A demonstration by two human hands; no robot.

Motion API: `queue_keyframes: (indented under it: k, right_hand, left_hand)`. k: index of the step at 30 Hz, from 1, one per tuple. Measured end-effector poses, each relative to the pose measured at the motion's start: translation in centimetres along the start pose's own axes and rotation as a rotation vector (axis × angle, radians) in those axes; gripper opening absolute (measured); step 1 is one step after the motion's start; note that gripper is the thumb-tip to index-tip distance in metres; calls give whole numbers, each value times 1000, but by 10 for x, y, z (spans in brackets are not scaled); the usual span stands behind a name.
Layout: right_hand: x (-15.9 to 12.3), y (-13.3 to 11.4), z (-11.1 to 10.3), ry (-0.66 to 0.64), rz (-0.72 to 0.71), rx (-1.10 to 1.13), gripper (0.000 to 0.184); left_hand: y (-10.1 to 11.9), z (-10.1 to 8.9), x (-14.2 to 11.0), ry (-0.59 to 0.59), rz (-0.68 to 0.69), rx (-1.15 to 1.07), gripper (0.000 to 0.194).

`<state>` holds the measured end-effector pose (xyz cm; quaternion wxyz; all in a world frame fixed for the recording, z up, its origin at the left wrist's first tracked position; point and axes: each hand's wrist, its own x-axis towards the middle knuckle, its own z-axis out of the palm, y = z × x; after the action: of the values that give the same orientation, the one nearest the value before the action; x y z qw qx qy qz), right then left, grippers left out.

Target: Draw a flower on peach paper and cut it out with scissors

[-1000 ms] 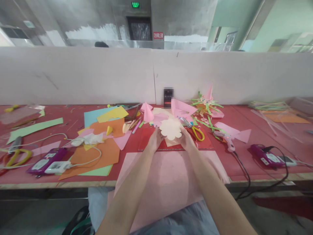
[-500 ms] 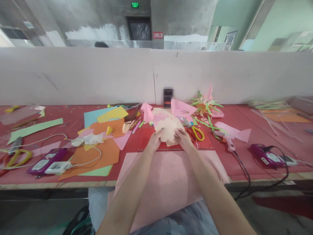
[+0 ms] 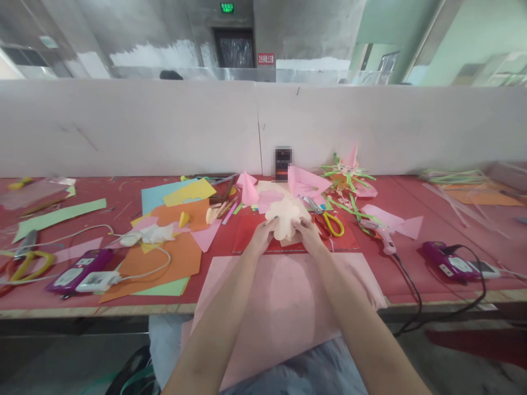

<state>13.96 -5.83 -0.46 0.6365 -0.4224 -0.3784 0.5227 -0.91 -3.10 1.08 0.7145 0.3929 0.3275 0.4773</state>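
Observation:
A cream paper flower [image 3: 283, 218] with scalloped edges is held up between my two hands, above a red mat [image 3: 244, 233]. My left hand [image 3: 262, 235] pinches its left edge between thumb and fingers. At the right edge, the fingers of my right hand [image 3: 308, 233] are closed on the same flower. Scissors with yellow and red handles [image 3: 332, 224] lie just beyond my right hand. Behind the flower are a pink paper cone [image 3: 248, 189] and a curled pink paper strip [image 3: 308, 184].
A pink glue gun [image 3: 385, 238] with a black cord lies to the right, near a purple power strip [image 3: 450, 262]. Orange paper sheets [image 3: 164, 263] and another purple power strip [image 3: 80, 270] lie to the left. A green and orange paper decoration [image 3: 348, 173] stands behind.
The paper flower has shifted slightly to the right and turned a little. My fingers have moved with it, and both hands still hold its edges.

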Motion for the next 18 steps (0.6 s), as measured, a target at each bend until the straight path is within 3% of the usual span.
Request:
queue_keyframes:
  k: [18]
  right_hand:
    - [-3, -6, 3, -32, 26, 231, 22]
  left_hand:
    - [-1, 1, 0, -14, 76, 33, 33]
